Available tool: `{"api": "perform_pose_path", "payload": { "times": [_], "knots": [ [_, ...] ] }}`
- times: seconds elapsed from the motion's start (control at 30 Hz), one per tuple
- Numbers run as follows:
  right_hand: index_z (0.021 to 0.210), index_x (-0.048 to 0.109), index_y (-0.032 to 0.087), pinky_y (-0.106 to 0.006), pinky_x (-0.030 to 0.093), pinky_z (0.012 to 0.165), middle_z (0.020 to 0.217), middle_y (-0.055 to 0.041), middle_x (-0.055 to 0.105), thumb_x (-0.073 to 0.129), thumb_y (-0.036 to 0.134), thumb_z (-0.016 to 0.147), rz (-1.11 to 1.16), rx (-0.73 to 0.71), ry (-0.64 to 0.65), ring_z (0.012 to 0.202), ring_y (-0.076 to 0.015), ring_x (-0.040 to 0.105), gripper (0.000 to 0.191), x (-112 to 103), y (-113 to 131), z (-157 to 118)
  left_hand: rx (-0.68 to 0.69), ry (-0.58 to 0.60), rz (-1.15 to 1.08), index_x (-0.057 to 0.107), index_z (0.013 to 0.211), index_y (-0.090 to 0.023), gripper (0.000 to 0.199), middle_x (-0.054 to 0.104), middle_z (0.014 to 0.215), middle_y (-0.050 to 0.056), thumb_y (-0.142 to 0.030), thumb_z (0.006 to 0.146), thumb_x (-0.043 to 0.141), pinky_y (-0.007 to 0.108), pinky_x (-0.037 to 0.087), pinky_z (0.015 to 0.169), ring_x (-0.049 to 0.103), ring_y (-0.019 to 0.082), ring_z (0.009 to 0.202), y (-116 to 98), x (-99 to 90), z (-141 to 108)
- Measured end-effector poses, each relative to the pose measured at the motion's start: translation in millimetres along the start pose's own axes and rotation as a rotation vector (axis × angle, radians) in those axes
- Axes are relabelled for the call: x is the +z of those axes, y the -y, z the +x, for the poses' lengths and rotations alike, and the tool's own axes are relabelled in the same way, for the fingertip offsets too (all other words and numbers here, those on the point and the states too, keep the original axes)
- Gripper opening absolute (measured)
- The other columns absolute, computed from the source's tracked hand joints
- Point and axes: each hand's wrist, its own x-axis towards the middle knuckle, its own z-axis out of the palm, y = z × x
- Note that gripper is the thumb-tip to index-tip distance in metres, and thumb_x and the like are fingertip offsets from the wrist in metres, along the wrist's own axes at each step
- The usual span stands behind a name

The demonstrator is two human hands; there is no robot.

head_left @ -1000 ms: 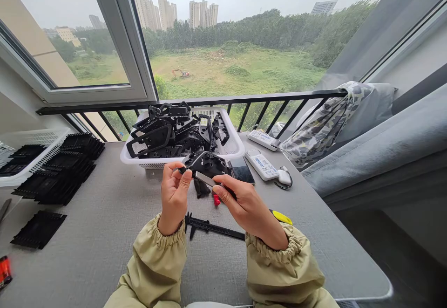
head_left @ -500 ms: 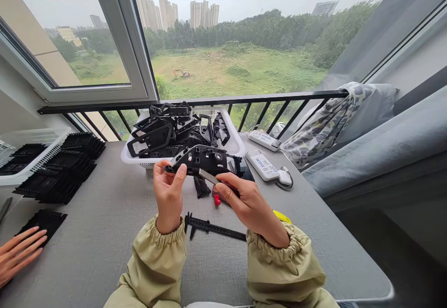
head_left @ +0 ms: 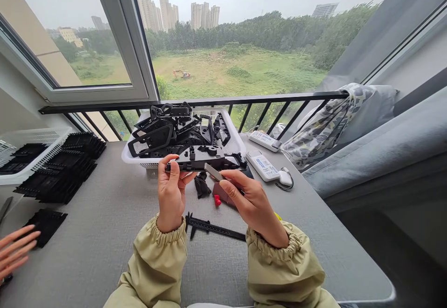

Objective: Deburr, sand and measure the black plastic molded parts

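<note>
**Head view: black moulded part [head_left: 206, 162] pinched level over the desk, steel blade [head_left: 213, 171] at its lower edge**

Nearest, beige elastic-cuffed sleeves [head_left: 155, 263] run up to both hands. The left hand [head_left: 172, 191] stands upright, its thumb and fingers closed on the part's left end. The right hand [head_left: 248, 207] is curled and nearly closed, pinching the blade, whose tip meets the part's lower edge. The part lies just above both hands and is nearer the left, which is the only hand gripping it directly. Its long axis runs almost level across the view, and its hooked right end [head_left: 239, 161] points toward a white remote control [head_left: 261, 166].

Below the hands on the grey desk [head_left: 104, 266] lie a black caliper [head_left: 213, 231], a red-tipped tool [head_left: 217, 200] and a crumpled dark scrap [head_left: 201, 186]. Just behind the part, a white plastic basket [head_left: 238, 147] holds a heap of similar black parts [head_left: 178, 131]. To the left, another person's hand [head_left: 16, 252] is near a black grille panel [head_left: 46, 226], beside stacked panels [head_left: 59, 173]. Further off are a camouflage-patterned cushion [head_left: 314, 131], a black balcony railing [head_left: 244, 97] and, outside, an excavator [head_left: 181, 73] on a green field.
</note>
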Motion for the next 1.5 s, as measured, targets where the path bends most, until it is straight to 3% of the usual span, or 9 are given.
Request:
{"api": "perform_pose_path", "payload": {
  "times": [0.17,0.33,0.7,1.17,1.33,1.5],
  "knots": [
    [0.099,0.064,0.017,-0.025,0.043,0.056,0.066,-0.0003,0.059,0.048,0.039,0.093,-0.002,-0.04,0.024,0.056,-0.0126,0.051,0.028,0.0,0.4,0.7,0.054,-0.043,0.076,0.052,0.097,-0.025,0.051,0.061,0.075,-0.007,-0.025,0.058,0.084,0.019,0.052,0.065,0.061,0.006,0.062,0.6,1.7,-2.3],
    [0.098,0.063,0.017,-0.023,0.041,0.059,0.07,-0.0003,0.062,0.047,0.037,0.094,-0.054,-0.085,0.125,0.06,-0.0118,0.053,0.026,-1.3,1.8,2.4,0.142,0.048,0.139,0.048,0.1,-0.025,0.049,0.059,0.079,-0.006,-0.019,0.063,0.08,0.016,0.047,0.063,0.057,0.005,0.062,4.8,0.1,-4.0],
    [0.091,0.057,0.019,-0.024,0.035,0.053,0.062,0.0015,0.055,0.038,0.038,0.097,-0.176,-0.016,0.274,0.058,-0.0132,0.051,0.029,-10.1,0.6,4.7,0.121,0.197,0.114,0.052,0.104,-0.027,0.047,0.059,0.085,-0.003,-0.018,0.066,0.078,0.018,0.047,0.064,0.058,0.008,0.069,2.9,-4.5,-6.9],
    [0.09,0.058,0.019,-0.025,0.037,0.058,0.069,-0.0006,0.061,0.04,0.038,0.097,-0.226,-0.055,0.301,0.063,-0.0144,0.054,0.027,-9.7,0.1,4.0,0.11,0.185,0.132,0.056,0.103,-0.025,0.04,0.062,0.09,-0.001,-0.02,0.069,0.077,0.021,0.048,0.071,0.06,0.01,0.073,4.5,-8.8,-5.9],
    [0.093,0.058,0.019,-0.024,0.038,0.056,0.07,-0.001,0.063,0.039,0.037,0.097,-0.198,-0.039,0.214,0.064,-0.0145,0.056,0.026,-7.5,1.9,4.6,0.11,0.175,0.131,0.056,0.102,-0.025,0.041,0.062,0.089,-0.001,-0.021,0.068,0.077,0.022,0.049,0.071,0.061,0.011,0.074,4.6,-8.3,-6.2],
    [0.091,0.059,0.02,-0.024,0.038,0.058,0.068,0.0002,0.06,0.04,0.037,0.097,-0.245,-0.052,0.27,0.062,-0.0137,0.054,0.026,-7.9,1.1,4.5,0.124,0.145,0.128,0.056,0.102,-0.025,0.042,0.062,0.087,-0.002,-0.021,0.067,0.078,0.021,0.048,0.071,0.061,0.009,0.073,5.4,-8.5,-5.9]
  ]
}}
